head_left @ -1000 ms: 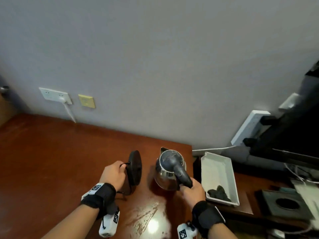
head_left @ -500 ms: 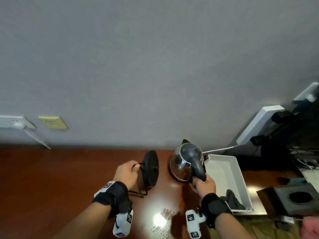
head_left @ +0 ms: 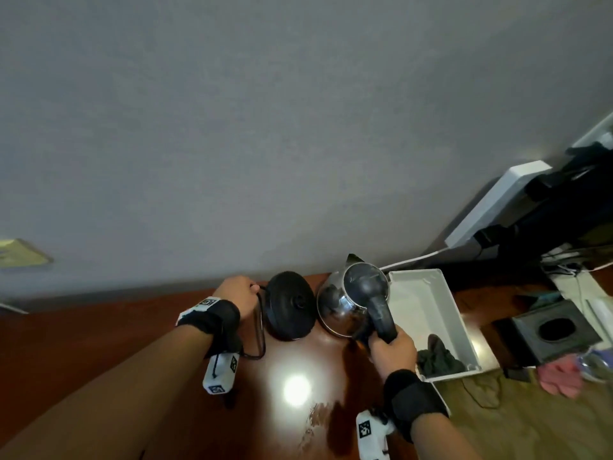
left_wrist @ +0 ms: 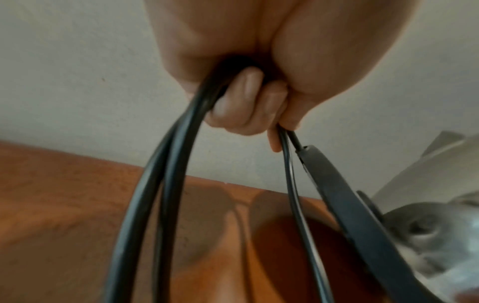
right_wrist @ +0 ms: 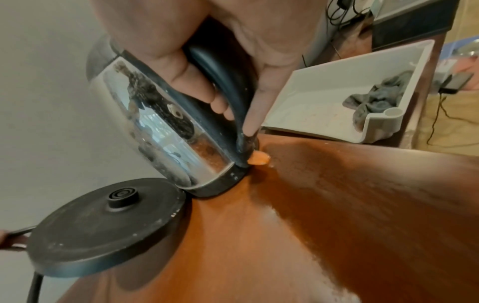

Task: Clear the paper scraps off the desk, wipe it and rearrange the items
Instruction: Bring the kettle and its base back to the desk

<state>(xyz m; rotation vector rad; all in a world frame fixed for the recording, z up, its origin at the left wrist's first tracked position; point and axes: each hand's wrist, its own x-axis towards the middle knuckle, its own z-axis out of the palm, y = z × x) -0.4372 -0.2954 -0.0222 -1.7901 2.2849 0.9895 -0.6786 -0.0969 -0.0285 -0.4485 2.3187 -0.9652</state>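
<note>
My right hand (head_left: 391,346) grips the black handle of a steel kettle (head_left: 348,307), held tilted just above the brown desk (head_left: 99,343) near the wall; the same kettle (right_wrist: 160,123) fills the right wrist view. My left hand (head_left: 237,295) holds the bundled black cord (left_wrist: 166,184) of the round black kettle base (head_left: 290,305). The base (right_wrist: 103,223) hangs tilted, low over the desk, close left of the kettle. In the left wrist view my fingers (left_wrist: 246,98) curl round the cord loops.
A white tray (head_left: 431,303) holding a dark grey cloth (head_left: 438,358) sits right of the kettle at the desk's end. Beyond it are a black square box (head_left: 557,330), a white power strip (head_left: 494,200), cables and dark gear. The grey wall stands right behind.
Both hands have carried the kettle and its base farther back toward the wall and the white tray. The base has tipped from edge-on toward flat. My view swung right.
</note>
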